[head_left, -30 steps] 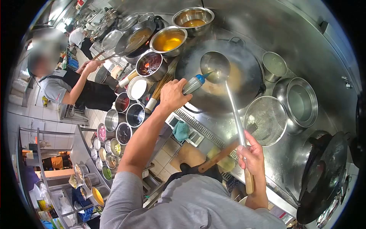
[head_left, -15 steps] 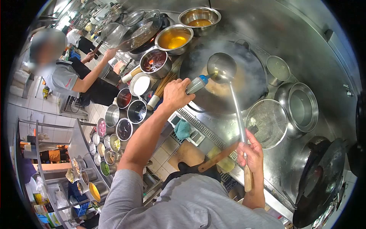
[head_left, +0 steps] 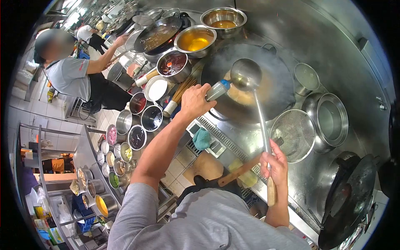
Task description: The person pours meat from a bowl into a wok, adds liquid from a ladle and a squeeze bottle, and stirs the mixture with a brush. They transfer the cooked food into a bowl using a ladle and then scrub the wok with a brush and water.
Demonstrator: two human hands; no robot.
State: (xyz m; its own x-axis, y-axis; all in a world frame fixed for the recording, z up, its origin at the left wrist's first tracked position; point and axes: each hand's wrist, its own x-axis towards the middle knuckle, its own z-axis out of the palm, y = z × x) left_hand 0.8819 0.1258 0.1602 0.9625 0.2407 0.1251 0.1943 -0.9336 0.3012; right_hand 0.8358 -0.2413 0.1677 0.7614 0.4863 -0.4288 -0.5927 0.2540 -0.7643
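Closed around a clear squeeze bottle (head_left: 216,91) with a blue cap, my left hand (head_left: 195,102) holds it tilted at the left edge of the ladle's bowl. My right hand (head_left: 275,160) grips the long handle of the ladle (head_left: 246,73) near its wooden end. The ladle's bowl hangs over a large steaming wok (head_left: 279,93). Pale brown liquid (head_left: 241,96) shows in the wok beneath the bowl. I cannot make out whether anything flows from the bottle's tip.
A mesh strainer (head_left: 293,135) and nested metal bowls (head_left: 331,116) stand right of the wok. Bowls of yellow liquid (head_left: 195,40), a pot of dark red sauce (head_left: 172,66) and a bamboo brush (head_left: 180,96) are on the left. A co-worker (head_left: 73,75) stands at a neighbouring wok (head_left: 156,37).
The view has shifted slightly. My hands, bottle and ladle keep nearly the same arrangement. The co-worker's arm is higher, and the round strainer above the neighbouring wok has moved away to the left.
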